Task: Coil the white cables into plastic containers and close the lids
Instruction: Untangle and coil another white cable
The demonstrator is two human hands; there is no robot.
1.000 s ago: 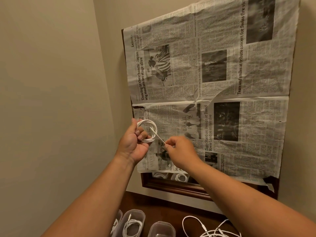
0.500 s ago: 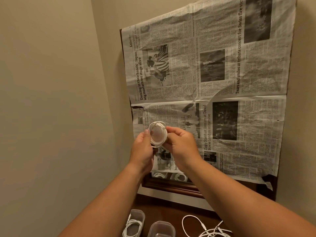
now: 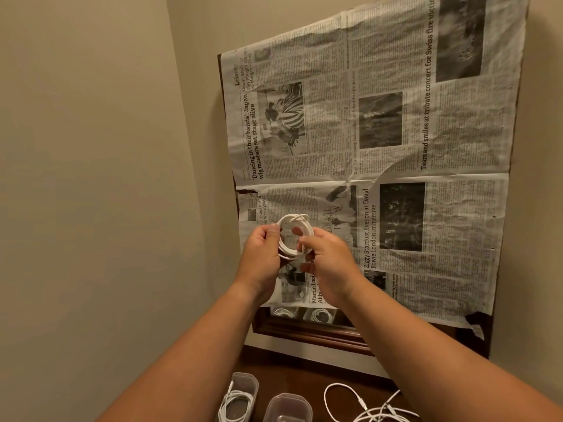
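— So where has the cable got to?
— Up in the air. The coiled white cable [image 3: 294, 236] is a small round loop of several turns, held between both hands well above the desk [image 3: 292, 370].
— How are the hands set?
— The left hand [image 3: 262, 257] pinches the loop's left side, thumb on top. The right hand [image 3: 329, 260] has its fingers curled round the right side. Both grip it.
— And below?
— Near the desk's front edge stands an open plastic container [image 3: 245, 376] with a coiled cable lying inside. Just beside it, to the right, a second plastic container [image 3: 289, 397] is partly cut off by the view, so I cannot tell what it holds. Further right, loose white cables [image 3: 365, 406] lie tangled on the wood.
— Behind the hands?
— A newspaper [image 3: 380, 147] spread over a dark wooden frame [image 3: 307, 332] that leans against the beige wall [image 3: 91, 178].
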